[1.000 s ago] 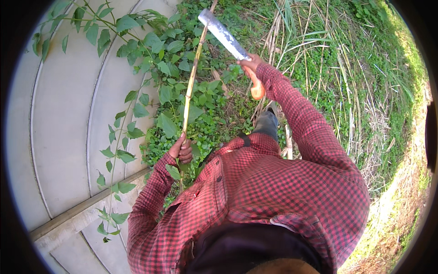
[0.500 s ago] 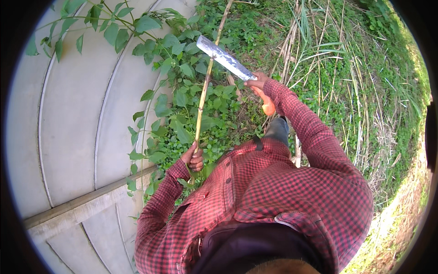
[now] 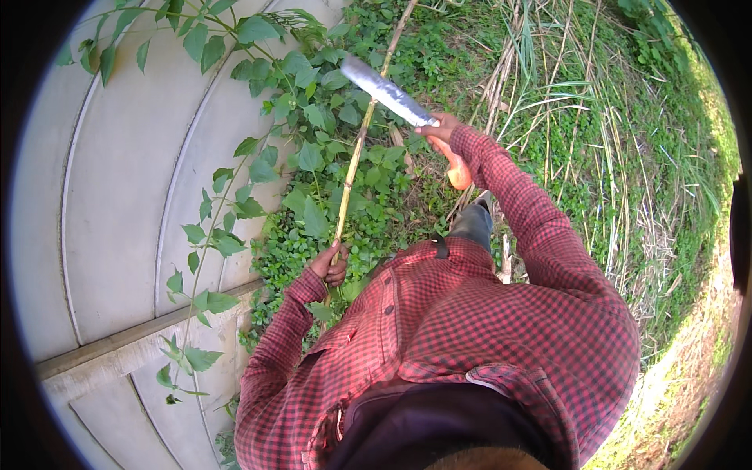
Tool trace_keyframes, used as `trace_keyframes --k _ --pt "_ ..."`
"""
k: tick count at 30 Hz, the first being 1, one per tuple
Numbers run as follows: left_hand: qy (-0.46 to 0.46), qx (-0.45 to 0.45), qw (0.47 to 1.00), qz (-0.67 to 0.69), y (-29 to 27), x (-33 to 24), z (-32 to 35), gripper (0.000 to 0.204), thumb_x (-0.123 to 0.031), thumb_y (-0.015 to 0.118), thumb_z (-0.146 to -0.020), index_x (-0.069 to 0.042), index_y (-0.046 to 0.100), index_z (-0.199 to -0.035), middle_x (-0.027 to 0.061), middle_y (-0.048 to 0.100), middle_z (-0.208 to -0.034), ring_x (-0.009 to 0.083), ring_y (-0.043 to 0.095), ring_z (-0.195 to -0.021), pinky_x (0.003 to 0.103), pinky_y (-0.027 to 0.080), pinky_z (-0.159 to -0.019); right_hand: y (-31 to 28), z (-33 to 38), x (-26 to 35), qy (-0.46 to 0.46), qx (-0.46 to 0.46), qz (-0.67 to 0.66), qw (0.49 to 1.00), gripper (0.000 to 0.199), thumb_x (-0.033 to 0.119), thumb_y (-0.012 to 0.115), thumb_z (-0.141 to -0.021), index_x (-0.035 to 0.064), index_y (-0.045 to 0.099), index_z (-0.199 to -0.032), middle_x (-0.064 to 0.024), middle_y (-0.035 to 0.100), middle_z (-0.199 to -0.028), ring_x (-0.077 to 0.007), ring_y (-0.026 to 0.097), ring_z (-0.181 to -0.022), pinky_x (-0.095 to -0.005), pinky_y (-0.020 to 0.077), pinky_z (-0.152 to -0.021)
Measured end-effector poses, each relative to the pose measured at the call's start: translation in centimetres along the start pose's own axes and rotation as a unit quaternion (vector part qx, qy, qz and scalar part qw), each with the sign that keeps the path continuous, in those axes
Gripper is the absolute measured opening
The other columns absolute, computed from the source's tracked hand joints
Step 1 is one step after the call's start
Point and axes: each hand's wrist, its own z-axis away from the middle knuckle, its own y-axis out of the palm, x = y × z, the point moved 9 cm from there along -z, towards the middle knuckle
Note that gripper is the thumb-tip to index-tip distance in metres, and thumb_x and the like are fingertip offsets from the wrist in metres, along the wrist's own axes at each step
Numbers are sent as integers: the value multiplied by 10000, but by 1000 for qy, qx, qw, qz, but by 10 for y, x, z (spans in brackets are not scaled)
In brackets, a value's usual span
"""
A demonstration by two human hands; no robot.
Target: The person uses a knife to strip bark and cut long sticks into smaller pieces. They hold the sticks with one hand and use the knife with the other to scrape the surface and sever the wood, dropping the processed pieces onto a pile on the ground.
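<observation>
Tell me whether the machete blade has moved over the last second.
Yes: judged against the brown beam at left, the machete blade has come lower in the view, nearer that beam.

Over on the left stands a wall (image 3: 117, 196), a vine (image 3: 227, 244) before it. Right of that runs the cane (image 3: 355, 161), the blade (image 3: 392, 95) crossing it. Farther right, stalks (image 3: 638, 243) lie on the undergrowth (image 3: 674, 133).

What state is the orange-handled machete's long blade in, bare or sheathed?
Bare: the long silvery metal blade shows uncovered from its tip down to the right hand, which grips the curved orange handle.
</observation>
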Motion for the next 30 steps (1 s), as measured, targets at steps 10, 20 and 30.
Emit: trace_keyframes --k 10,20,30 --pt "59 -71 991 -93 -8 34 -35 436 -492 429 -901 -141 385 -646 -34 321 -470 84 249 -355 242 185 -347 -85 -42 0 89 -62 -184 977 268 256 597 -780 5 530 -847 -92 559 -627 -206 549 -498 -340 466 -480" --pt "90 -126 976 -154 -28 47 -60 450 -475 464 -893 -132 409 -608 -45 310 -440 75 251 -333 246 172 -329 1 16 -43 186 118 -188 957 221 283 537 -850 67 491 -869 -47 532 -635 -151 513 -467 -288 445 -413" --pt "154 -171 901 -367 -36 64 -89 521 -499 441 -890 -13 517 -718 46 441 -574 162 409 -547 321 363 -529 -12 29 -72 217 49 -180 958 193 254 552 -840 68 518 -881 -50 532 -633 -160 520 -468 -283 443 -414"
